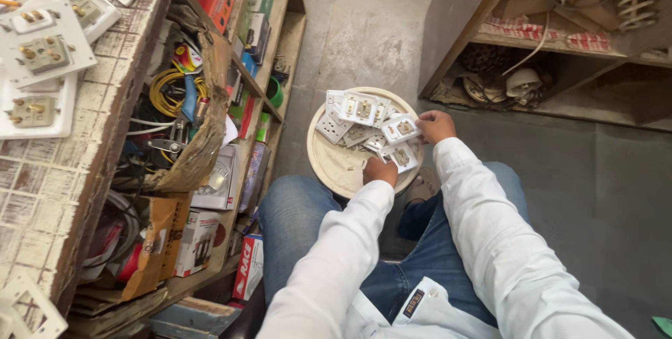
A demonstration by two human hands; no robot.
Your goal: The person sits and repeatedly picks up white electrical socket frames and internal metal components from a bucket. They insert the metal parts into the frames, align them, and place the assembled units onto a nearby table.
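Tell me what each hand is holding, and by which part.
Both hands reach into the round cream tray of white socket plates. The left hand and right hand each touch a plate's edge; a firm grip cannot be told.

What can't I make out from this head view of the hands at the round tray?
- Left hand: fingers curl under, so its grip is hidden.
- Right hand: fingertips are behind a switch plate; touching or gripping is unclear.
- Round tray: near rim is covered by the left sleeve and hand.
- Small parts under the pile of plates: too small to identify.
- Switch plates on the bench: cut off by the left edge.
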